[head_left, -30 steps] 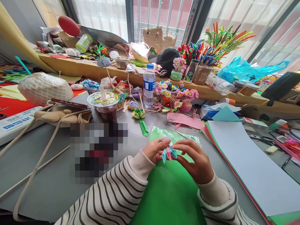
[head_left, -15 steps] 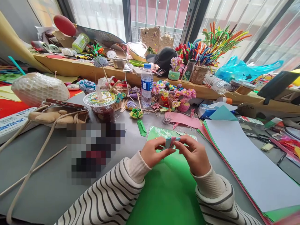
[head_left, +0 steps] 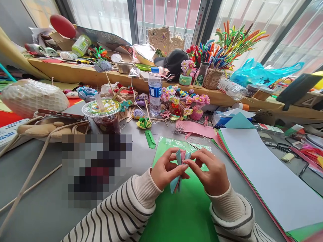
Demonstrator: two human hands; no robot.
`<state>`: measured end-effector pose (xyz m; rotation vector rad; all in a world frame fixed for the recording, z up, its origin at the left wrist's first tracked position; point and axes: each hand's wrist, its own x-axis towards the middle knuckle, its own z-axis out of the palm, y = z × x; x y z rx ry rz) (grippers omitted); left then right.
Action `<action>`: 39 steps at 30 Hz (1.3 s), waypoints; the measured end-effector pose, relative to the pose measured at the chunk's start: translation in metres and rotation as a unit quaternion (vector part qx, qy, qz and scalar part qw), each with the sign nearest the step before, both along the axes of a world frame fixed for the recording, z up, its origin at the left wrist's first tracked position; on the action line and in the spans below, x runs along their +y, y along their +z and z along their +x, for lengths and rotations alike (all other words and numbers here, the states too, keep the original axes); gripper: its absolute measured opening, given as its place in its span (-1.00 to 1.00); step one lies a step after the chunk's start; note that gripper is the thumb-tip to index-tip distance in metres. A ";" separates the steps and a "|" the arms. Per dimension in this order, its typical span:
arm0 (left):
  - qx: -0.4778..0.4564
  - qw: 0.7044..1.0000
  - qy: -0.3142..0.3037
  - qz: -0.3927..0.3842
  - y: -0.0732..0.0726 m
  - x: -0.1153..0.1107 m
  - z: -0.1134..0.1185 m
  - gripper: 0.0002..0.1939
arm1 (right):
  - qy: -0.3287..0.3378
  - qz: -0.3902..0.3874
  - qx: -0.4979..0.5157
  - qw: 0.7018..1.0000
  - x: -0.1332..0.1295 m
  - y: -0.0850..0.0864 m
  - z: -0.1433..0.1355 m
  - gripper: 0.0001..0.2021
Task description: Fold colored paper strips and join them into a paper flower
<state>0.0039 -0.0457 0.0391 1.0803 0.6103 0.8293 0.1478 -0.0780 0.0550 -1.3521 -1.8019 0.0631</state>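
A folded paper piece in light blue and pink [head_left: 178, 157] is held upright between both hands, its pointed flaps sticking out above and below the fingers. My left hand [head_left: 168, 169] grips its middle, thumb pressed across the front. With thumb and fingertips, my right hand [head_left: 209, 169] pinches the paper's right side, covering part of it. Under both hands lies a green plastic-covered sheet [head_left: 184, 211]. Beyond them, a folded green paper strip [head_left: 150, 139] and a green and yellow paper flower [head_left: 144, 123] lie on the grey table.
A stack of coloured paper topped with a white sheet [head_left: 267, 168] lies to the right. A lidded drink cup [head_left: 102, 112] and a water bottle [head_left: 154, 92] stand ahead on the left. Crocheted flowers [head_left: 185, 101] crowd the ledge's foot. Scissors [head_left: 280, 147] lie far right.
The paper piece has been turned, so its flaps now point up and down and fan apart. The hands have shifted slightly around it, and the view has moved a little.
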 end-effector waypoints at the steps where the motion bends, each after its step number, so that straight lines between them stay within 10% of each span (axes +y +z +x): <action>1: -0.009 1.000 0.006 0.000 0.001 -0.001 0.000 -0.60 | -0.016 0.002 0.004 1.000 -0.001 -0.001 -0.001 -0.87; 13: -0.097 0.993 -0.070 -0.016 -0.004 0.005 -0.002 -0.61 | 0.042 -0.121 0.255 0.958 -0.002 -0.007 -0.006 -0.82; 39: -0.057 0.993 -0.074 -0.071 -0.022 0.014 0.000 -0.54 | 0.064 -0.242 0.313 0.916 0.009 -0.016 0.001 -0.75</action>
